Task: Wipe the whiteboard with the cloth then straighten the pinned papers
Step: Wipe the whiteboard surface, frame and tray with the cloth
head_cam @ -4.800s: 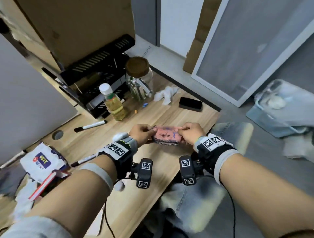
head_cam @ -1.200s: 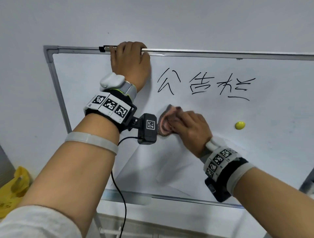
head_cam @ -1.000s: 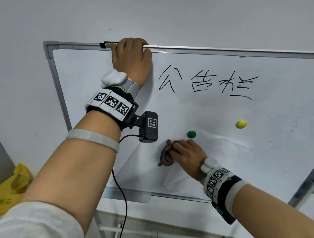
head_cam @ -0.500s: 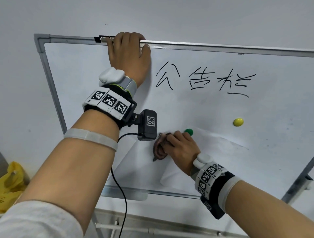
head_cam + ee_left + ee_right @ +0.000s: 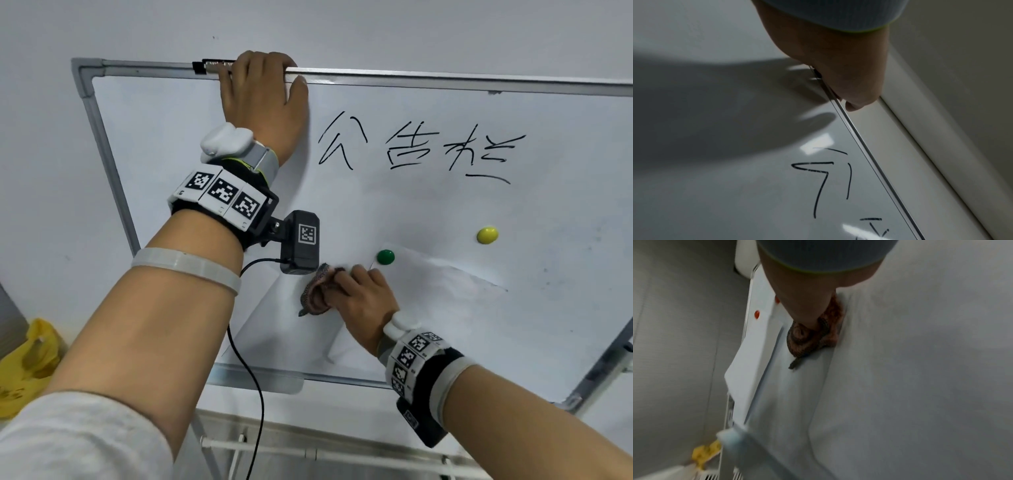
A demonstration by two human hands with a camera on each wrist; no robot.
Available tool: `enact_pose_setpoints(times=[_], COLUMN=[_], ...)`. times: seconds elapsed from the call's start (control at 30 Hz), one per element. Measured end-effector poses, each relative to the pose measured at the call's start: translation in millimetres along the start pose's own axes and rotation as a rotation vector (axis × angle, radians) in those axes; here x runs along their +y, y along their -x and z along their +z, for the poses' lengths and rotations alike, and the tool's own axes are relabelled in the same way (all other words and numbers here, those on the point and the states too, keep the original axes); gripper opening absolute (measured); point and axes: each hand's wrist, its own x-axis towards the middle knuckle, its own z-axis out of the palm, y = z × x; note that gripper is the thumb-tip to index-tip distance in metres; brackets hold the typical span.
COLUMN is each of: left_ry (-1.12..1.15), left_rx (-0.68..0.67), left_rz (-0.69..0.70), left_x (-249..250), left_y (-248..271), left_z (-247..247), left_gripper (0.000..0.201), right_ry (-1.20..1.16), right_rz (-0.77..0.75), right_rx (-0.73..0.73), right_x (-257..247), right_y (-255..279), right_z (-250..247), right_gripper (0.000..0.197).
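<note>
The whiteboard (image 5: 428,205) stands before me with black handwriting (image 5: 414,147) near its top. My left hand (image 5: 263,92) grips the board's top frame, fingers curled over the edge; in the left wrist view my left hand (image 5: 838,78) shows against that rail. My right hand (image 5: 359,301) presses a bunched pink cloth (image 5: 317,291) onto the lower middle of the board. The cloth (image 5: 809,335) shows balled under the fingers in the right wrist view. A white paper (image 5: 445,308) hangs tilted under a green magnet (image 5: 385,257). A yellow magnet (image 5: 487,235) sits to the right.
A marker (image 5: 212,65) lies on the top frame beside my left hand. The board's tray (image 5: 260,375) runs along the bottom edge. A yellow bag (image 5: 27,356) lies low at the left. Another white sheet with red magnets (image 5: 756,337) shows in the right wrist view.
My right hand carried the cloth from the board's middle down to its lower part, uncovering the green magnet, then nudged it up and left. The left hand kept its hold on the top frame.
</note>
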Motion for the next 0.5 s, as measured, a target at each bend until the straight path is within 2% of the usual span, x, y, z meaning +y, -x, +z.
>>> enact_pose_setpoints(times=[0.13,0.23,0.3,0.37,0.43,0.5], left_ry=[0.017,0.044,0.125,0.213,0.271,0.254], left_rx=[-0.028,0.092,0.118,-0.045,-0.235,-0.313], left_rz=[0.034,0.101,0.177,0.238,0.255,0.279], left_x=[0.5,9.7,17.0,24.4,28.3,42.4], left_y=[8.2,46.1,82.8,119.1,146.9,171.3], left_z=[0.6,2.6,11.4,27.2,43.6,57.2], left_gripper=[0.051,0.059,0.05,0.038,0.036,0.04], right_ry=[0.001,-0.041,-0.065,-0.1,-0.111,-0.116], right_rz=[-0.042,-0.009,-0.021,-0.006,0.029,0.05], right_rx=[-0.113,-0.125,-0.138,-0.11,-0.063,-0.041], right_x=[-3.8,1.5,1.8,5.5,11.6,25.1], right_y=[34.0,52.3,55.8,57.4,55.8,62.6], right_z=[8.5,4.1,-2.9,-12.2,-22.8,-38.8], right_gripper=[0.017,0.015,0.013,0.013,0.012,0.014])
